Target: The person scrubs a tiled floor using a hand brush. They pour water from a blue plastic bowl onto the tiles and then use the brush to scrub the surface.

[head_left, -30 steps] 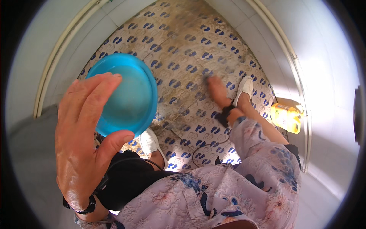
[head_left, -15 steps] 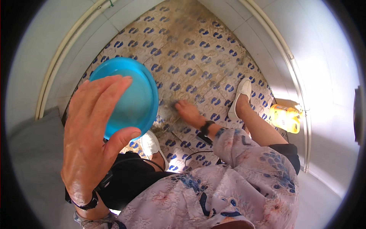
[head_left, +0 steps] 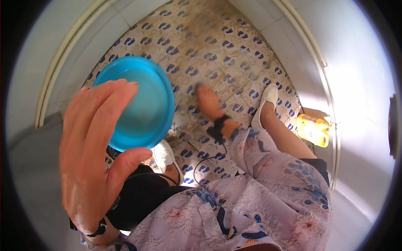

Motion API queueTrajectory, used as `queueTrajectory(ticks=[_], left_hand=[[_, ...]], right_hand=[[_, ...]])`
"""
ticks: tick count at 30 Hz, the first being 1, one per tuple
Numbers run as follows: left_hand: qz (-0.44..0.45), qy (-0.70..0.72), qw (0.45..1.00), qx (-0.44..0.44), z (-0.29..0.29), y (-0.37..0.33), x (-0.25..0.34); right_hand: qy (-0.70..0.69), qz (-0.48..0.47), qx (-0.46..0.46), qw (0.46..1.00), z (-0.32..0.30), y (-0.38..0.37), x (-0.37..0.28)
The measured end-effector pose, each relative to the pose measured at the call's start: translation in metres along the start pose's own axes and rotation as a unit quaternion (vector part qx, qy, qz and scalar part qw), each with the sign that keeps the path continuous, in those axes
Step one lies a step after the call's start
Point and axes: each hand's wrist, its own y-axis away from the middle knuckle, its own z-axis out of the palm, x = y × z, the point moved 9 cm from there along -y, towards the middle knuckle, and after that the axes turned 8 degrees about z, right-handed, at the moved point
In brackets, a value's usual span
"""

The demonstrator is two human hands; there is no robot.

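Observation:
My left hand (head_left: 96, 150) is raised close to the camera with its thumb apart from the fingers, and nothing is in it. Beyond its fingers stands a round blue basin (head_left: 165, 113) with cloudy water in it. My right hand (head_left: 208, 100) is low over the tiled floor (head_left: 232, 94), to the right of the basin. Its fingers are curled and blurred around a small dark thing whose kind does not show. The wet tiles near it carry a blue footprint pattern and brownish dirt.
A yellow plastic bottle (head_left: 313, 129) stands by the right wall, near a pale pipe (head_left: 320, 62). My feet wear white shoes (head_left: 270, 94) on both sides. A thin black cable (head_left: 195, 169) hangs from my right wrist. White walls close in toward the far end.
My right hand has moved forward across the floor, away from me, and turned at the wrist. My left hand has shifted slightly left in the view and stays open.

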Motion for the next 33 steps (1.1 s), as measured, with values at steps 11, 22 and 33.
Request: queueTrajectory(ticks=[11,22,33], left_hand=[[-0.008,0.024,0.999,0.037,-0.005,0.009,-0.005],[0.022,0.005,1.000,0.013,-0.004,-0.001,0.002],[-0.006,-0.007,1.000,0.017,-0.003,0.014,-0.010]], right_hand=[[0.129,0.099,-0.034,0.986,-0.015,0.058,0.148],[0.017,-0.031,-0.149,0.988,0.015,0.030,-0.017],[0.135,0.159,-0.052,0.977,-0.024,0.043,0.162]])
